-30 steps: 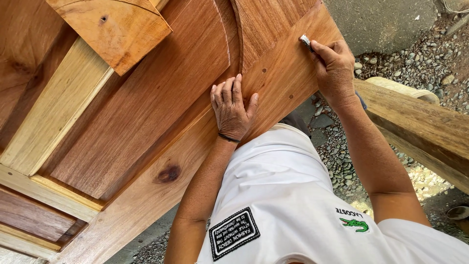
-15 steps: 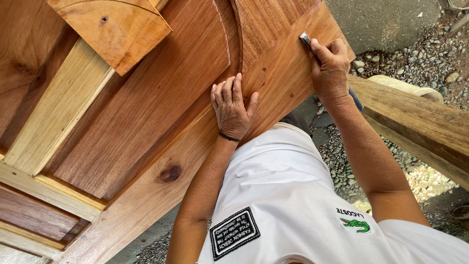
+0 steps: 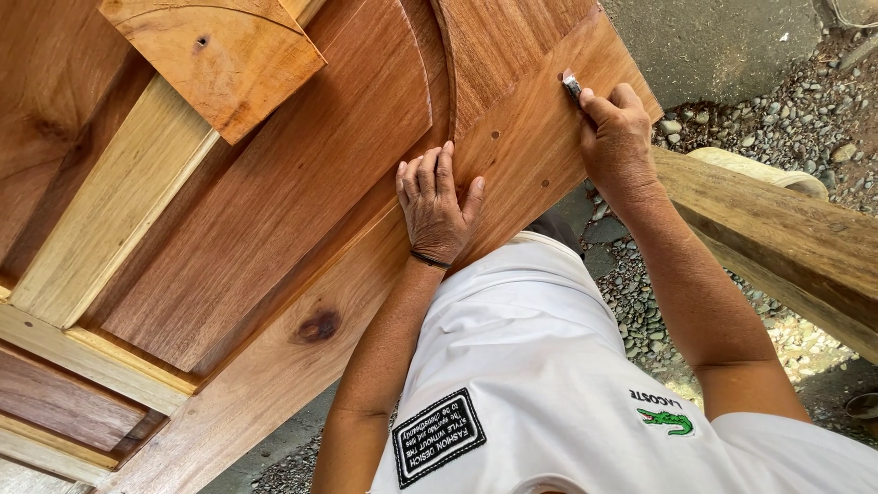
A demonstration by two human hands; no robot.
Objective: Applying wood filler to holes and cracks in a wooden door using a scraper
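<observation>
- While my left hand [image 3: 437, 203] lies spread flat on the wooden door [image 3: 274, 210], steadying it, I work its far right edge.
- My right hand [image 3: 618, 137] pinches a small metal scraper [image 3: 572, 85] against the wood there.

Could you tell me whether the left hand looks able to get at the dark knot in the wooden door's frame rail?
Probably yes: the left hand lies flat on the reddish wooden door, and bare wood runs to the dark knot, unobstructed.
</observation>
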